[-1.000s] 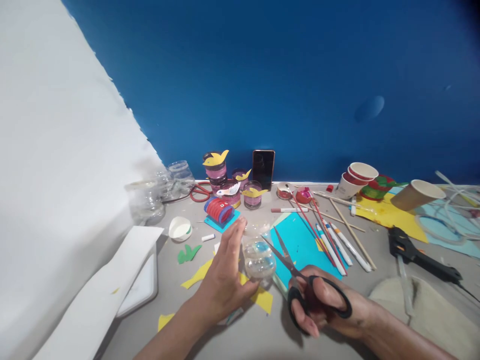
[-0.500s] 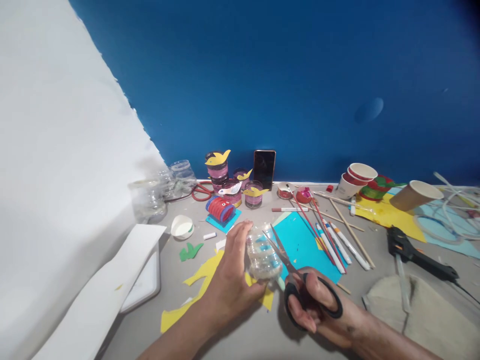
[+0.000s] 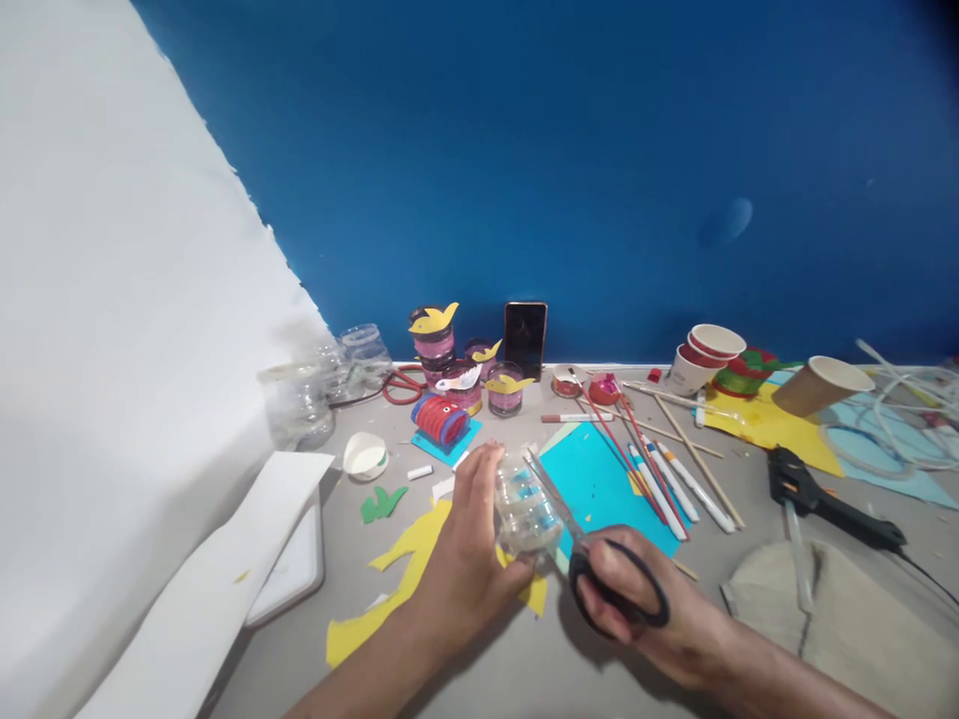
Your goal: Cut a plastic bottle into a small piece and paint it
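A clear ribbed plastic bottle piece [image 3: 524,509] is held upright, slightly tilted, by my left hand [image 3: 469,539], whose fingers and thumb wrap its left side. My right hand [image 3: 644,599] has its fingers through the black handles of a pair of scissors [image 3: 565,509]. The scissor blades are nearly closed and lie along the bottle piece's right side, tips near its upper rim. Whether a blade is inside the plastic is hard to tell. Beneath and beside them lie a blue sheet [image 3: 591,469] and yellow paper scraps [image 3: 409,559].
Decorated cups [image 3: 435,345] and a phone [image 3: 525,338] stand by the wall. Markers [image 3: 659,489] and sticks lie right of the blue sheet. Further right are a glue gun [image 3: 831,504], paper cups [image 3: 715,345] and a cloth [image 3: 846,609]. White strips [image 3: 217,569] lie left.
The scissor blades have closed from a wide opening, and the fingers of my right hand have drawn together. My left hand still holds the bottle piece in nearly the same place.
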`<state>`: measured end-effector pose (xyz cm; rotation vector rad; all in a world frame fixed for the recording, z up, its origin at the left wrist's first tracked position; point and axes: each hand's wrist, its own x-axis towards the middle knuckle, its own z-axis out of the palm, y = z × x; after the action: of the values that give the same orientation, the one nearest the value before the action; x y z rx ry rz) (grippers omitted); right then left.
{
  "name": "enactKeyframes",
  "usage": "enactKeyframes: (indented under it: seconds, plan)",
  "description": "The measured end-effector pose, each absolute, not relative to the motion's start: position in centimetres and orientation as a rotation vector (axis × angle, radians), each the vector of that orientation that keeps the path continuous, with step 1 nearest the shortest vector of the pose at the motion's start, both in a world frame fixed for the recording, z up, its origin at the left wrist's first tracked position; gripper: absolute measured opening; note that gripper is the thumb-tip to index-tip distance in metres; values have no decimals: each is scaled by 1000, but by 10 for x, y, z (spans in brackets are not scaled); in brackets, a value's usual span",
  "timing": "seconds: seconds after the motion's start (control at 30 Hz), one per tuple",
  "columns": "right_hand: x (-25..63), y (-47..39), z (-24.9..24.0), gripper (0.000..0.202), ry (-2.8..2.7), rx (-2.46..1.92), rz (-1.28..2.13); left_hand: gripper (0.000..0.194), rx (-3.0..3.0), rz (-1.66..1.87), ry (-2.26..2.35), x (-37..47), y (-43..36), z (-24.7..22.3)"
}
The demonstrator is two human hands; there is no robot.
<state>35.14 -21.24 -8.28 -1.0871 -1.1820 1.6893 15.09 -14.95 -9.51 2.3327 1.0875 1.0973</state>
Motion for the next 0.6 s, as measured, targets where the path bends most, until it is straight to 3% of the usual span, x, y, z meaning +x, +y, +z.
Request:
enactKeyframes:
  seconds: [0.17,0.43,0.5,0.6]
  plan:
    - [347,-216,-83,75,-650,-662,2226,107,2318,1098,1107,154,-151,-97]
    - [353,-211,-84,63,-1390,-1362,1516,109,2361,1093,1079,152,-153,-99]
    - [352,-211,-81,69,-1293,-1215,1627,109,2361,1084,1079,152,-154,-97]
    - [352,-212,-78,75,-943,-794,2050,111,2352,1077,1088,154,-155,-94]
